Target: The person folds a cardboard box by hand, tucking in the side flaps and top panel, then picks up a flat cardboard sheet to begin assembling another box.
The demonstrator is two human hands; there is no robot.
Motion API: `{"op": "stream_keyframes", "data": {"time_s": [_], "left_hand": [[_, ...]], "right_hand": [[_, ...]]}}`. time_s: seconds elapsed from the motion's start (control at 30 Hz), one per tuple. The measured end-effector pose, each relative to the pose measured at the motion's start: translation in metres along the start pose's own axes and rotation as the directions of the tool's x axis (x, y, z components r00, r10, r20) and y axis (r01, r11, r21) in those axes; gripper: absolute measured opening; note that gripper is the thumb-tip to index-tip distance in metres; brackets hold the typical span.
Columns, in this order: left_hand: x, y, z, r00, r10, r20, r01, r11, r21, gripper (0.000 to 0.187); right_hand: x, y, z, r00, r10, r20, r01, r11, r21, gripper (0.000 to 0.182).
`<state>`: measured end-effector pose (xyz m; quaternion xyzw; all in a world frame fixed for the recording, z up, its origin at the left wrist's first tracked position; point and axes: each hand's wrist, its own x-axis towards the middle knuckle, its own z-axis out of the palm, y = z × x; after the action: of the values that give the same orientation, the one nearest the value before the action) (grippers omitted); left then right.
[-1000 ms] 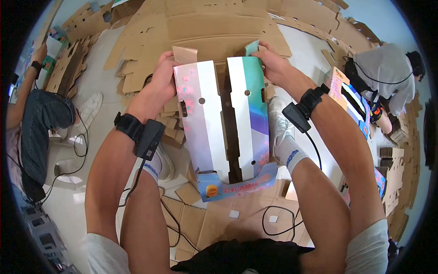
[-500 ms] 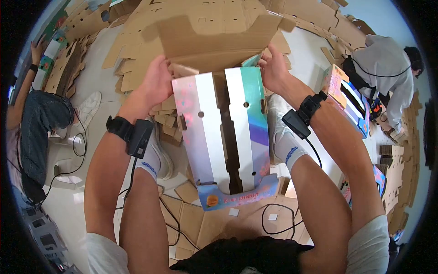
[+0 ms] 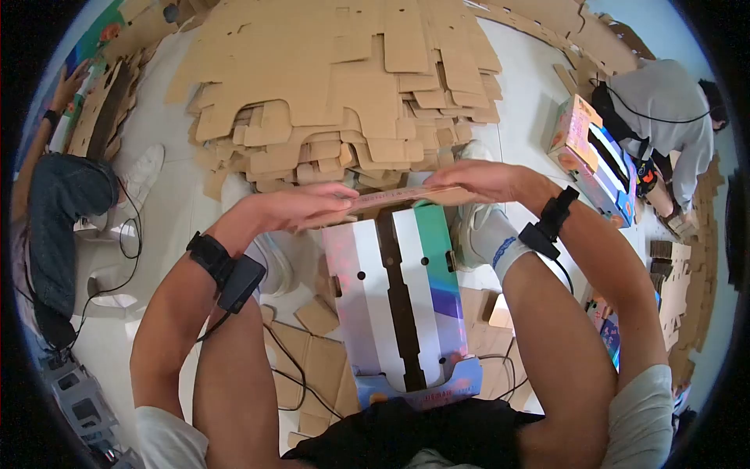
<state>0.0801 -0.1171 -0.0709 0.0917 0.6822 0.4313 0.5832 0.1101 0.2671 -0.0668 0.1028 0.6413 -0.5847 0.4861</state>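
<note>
A printed cardboard box in pink, white, green and purple lies between my legs, its two top panels parted by a long dark slot. At its far end the end flap stands nearly edge-on to me. My left hand grips the left part of that flap, fingers stretched along it. Its right part is held by my right hand, with the fingertips pointing inward. The near end has a blue notched flap against my shorts. The far side of the end flap is hidden.
A broad pile of flat cardboard sheets lies ahead. One person in a grey top bends at the right near another printed box. Another person's leg in jeans is at the left. Black cables cross the floor.
The raised far flap has folded down toward me over the box's end, with both my hands moving along. The box has shifted nearer to me, and the cardboard pile behind is now visible.
</note>
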Motion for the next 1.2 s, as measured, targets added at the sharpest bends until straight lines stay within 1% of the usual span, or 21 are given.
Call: {"op": "stream_keyframes", "data": {"time_s": [0.03,0.07,0.1,0.13,0.17,0.2,0.27,0.3,0.33,0.43,0.53,0.63,0.73,0.8,0.83,0.93,1.03,1.07,1.13,1.17,1.2], "left_hand": [[0.003,-0.002,0.005,1.000,0.005,-0.013,-0.005,1.000,-0.005,0.059],[0.004,-0.003,0.009,1.000,0.007,-0.025,-0.007,1.000,-0.009,0.061],[0.006,-0.003,0.011,0.999,0.009,-0.037,-0.010,1.000,-0.010,0.063],[0.005,-0.001,0.012,1.000,-0.016,-0.009,0.016,1.000,0.013,0.063],[0.005,0.001,0.010,0.999,-0.041,0.019,0.040,0.999,0.036,0.063],[0.005,0.002,0.008,0.997,-0.063,0.045,0.060,0.996,0.062,0.064],[0.021,-0.023,0.003,0.983,0.063,0.173,-0.081,0.992,0.101,0.071],[0.022,-0.023,0.008,0.964,0.121,0.238,-0.151,0.982,0.112,0.075],[0.018,-0.021,0.014,0.982,0.091,0.167,-0.126,0.969,0.212,0.075],[0.020,-0.026,0.028,0.996,0.000,0.084,-0.016,0.983,0.185,0.087],[0.010,-0.009,0.029,0.958,-0.280,0.060,0.269,0.952,0.146,0.109],[0.016,-0.025,0.028,0.940,-0.330,0.088,0.329,0.944,0.025,0.112],[0.020,-0.036,0.019,0.946,-0.309,0.104,0.296,0.948,0.119,0.112],[0.019,-0.042,0.016,0.957,-0.263,0.118,0.259,0.965,0.047,0.108],[0.019,-0.046,0.018,0.963,-0.236,0.127,0.237,0.971,0.004,0.106],[-0.004,-0.042,0.028,0.991,-0.096,0.096,0.123,0.931,-0.345,0.096],[-0.016,-0.034,0.034,0.999,0.036,0.027,-0.025,0.943,-0.332,0.075],[-0.019,-0.030,0.033,0.994,0.105,-0.034,-0.110,0.967,-0.232,0.072],[-0.026,-0.019,0.030,0.957,0.253,-0.145,-0.258,0.966,-0.018,0.066],[-0.031,-0.011,0.028,0.928,0.279,-0.248,-0.308,0.947,-0.087,0.065],[-0.035,0.003,0.027,0.889,0.297,-0.348,-0.365,0.919,-0.149,0.064]], "right_hand": [[0.008,0.001,-0.007,0.999,0.019,0.036,-0.017,0.998,-0.053,0.044],[0.013,0.004,-0.015,0.996,0.073,0.046,-0.072,0.997,-0.022,0.041],[0.013,0.002,-0.014,0.998,0.040,0.043,-0.034,0.989,-0.146,0.041],[0.012,-0.002,-0.009,0.999,0.007,0.043,0.005,0.964,-0.267,0.041],[0.008,-0.007,-0.005,0.999,-0.025,0.045,0.040,0.922,-0.384,0.041],[-0.002,-0.013,0.003,0.994,-0.095,0.051,0.108,0.873,-0.476,0.037],[-0.002,-0.008,0.003,0.997,-0.068,0.045,0.082,0.870,-0.487,0.035],[-0.001,-0.004,0.001,0.998,-0.055,0.042,0.068,0.869,-0.491,0.035],[0.004,-0.001,0.000,0.985,-0.085,0.148,0.141,0.896,-0.420,0.038],[0.007,0.004,0.010,0.980,-0.132,0.151,0.200,0.724,-0.661,0.064],[0.010,0.002,0.021,0.999,-0.027,0.033,0.043,0.646,-0.762,0.088],[0.021,-0.006,0.026,0.982,0.189,-0.021,-0.113,0.487,-0.866,0.092],[0.027,-0.002,0.034,0.984,0.121,0.128,0.046,0.525,-0.850,0.096],[0.025,-0.004,0.039,0.981,0.137,0.141,0.038,0.574,-0.818,0.096],[0.020,-0.008,0.041,0.978,0.151,0.148,0.030,0.595,-0.803,0.096],[0.010,-0.018,0.040,0.974,0.189,0.124,-0.045,0.700,-0.713,0.090],[-0.010,-0.014,0.035,0.988,0.003,0.157,0.091,0.804,-0.587,0.088],[-0.017,-0.016,0.034,0.990,-0.038,0.139,0.117,0.778,-0.617,0.081],[-0.028,-0.022,0.025,0.982,-0.174,0.073,0.183,0.782,-0.595,0.068],[-0.030,-0.027,0.020,0.968,-0.247,0.042,0.224,0.778,-0.588,0.062],[-0.032,-0.034,0.011,0.934,-0.357,0.004,0.301,0.781,-0.547,0.057]]}}
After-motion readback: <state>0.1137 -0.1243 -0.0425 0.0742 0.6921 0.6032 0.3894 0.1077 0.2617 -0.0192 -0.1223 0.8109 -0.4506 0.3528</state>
